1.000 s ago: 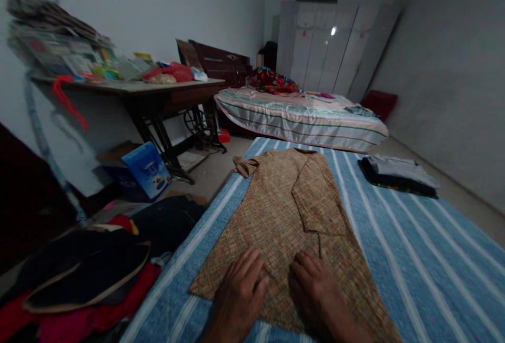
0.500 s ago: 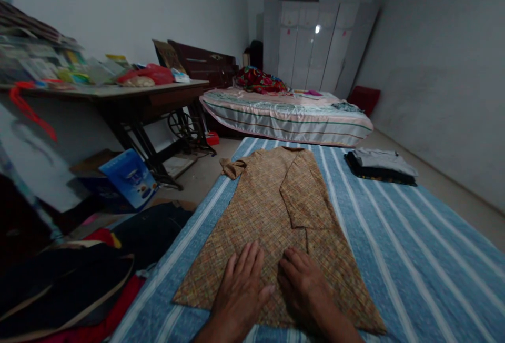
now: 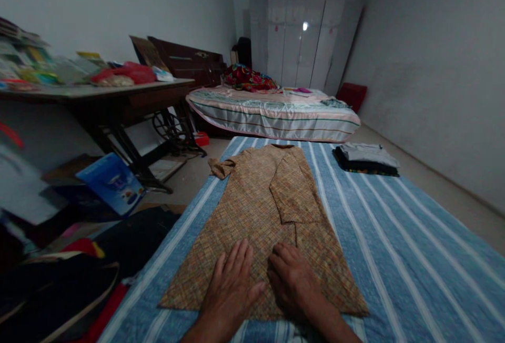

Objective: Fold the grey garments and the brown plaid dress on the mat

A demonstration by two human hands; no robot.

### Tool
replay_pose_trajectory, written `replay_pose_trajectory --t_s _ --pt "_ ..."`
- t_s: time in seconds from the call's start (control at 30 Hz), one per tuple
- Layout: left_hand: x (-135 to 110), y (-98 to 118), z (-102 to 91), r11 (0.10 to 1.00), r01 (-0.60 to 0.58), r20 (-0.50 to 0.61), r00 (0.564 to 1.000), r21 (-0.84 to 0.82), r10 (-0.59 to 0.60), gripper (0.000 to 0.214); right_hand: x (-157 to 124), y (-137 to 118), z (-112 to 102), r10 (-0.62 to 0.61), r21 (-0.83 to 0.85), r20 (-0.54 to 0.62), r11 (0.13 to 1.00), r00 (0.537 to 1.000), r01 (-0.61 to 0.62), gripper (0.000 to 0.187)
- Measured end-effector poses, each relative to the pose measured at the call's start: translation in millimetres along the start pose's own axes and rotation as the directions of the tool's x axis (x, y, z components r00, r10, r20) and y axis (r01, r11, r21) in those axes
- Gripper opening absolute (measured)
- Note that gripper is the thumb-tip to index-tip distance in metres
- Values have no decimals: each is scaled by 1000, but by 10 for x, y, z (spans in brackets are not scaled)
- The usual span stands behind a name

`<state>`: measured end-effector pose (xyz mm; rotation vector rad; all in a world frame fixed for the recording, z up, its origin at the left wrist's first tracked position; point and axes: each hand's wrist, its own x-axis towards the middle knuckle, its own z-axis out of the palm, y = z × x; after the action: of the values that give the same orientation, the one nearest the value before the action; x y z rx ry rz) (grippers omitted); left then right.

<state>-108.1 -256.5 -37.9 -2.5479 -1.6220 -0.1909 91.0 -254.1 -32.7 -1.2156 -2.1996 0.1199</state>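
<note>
A brown checked long-sleeved dress lies spread on the blue striped bedsheet, its neckline at the far end. Its right sleeve is folded in over the body, while the left sleeve sticks out bunched past the shoulder. My left hand rests flat on the lower part of the dress, fingers stretched and thumb out. Beside it, my right hand lies palm down on the cloth with its fingers slightly bent; its thumb is hidden. Neither hand is seen gripping the fabric.
A stack of folded clothes sits at the bed's far right. Dark clothes are piled at the lower left, near a blue box. A cluttered sewing machine table stands left. Another bed and a wardrobe are behind.
The whole view has shifted a little to the right, so the dress and room appear further left. Both hands stay at nearly the same place on the dress.
</note>
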Motion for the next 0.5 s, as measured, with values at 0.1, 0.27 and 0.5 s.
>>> replay_pose_trajectory --t_s 0.1,0.27,0.5 --pt "-1 -4 7 1000 -5 6 1000 -10 5 64 7 1 -1 -5 -9 -9 1000 1000 5 14" --pt "-1 -12 -4 1000 -6 2 1000 -25 6 64 -4 12 12 -17 -19 -41 1000 999 17 16" --pt "-3 -2 -4 999 -11 -13 1000 -32 11 63 -16 -13 0 10 -21 -30 1000 1000 -11 18"
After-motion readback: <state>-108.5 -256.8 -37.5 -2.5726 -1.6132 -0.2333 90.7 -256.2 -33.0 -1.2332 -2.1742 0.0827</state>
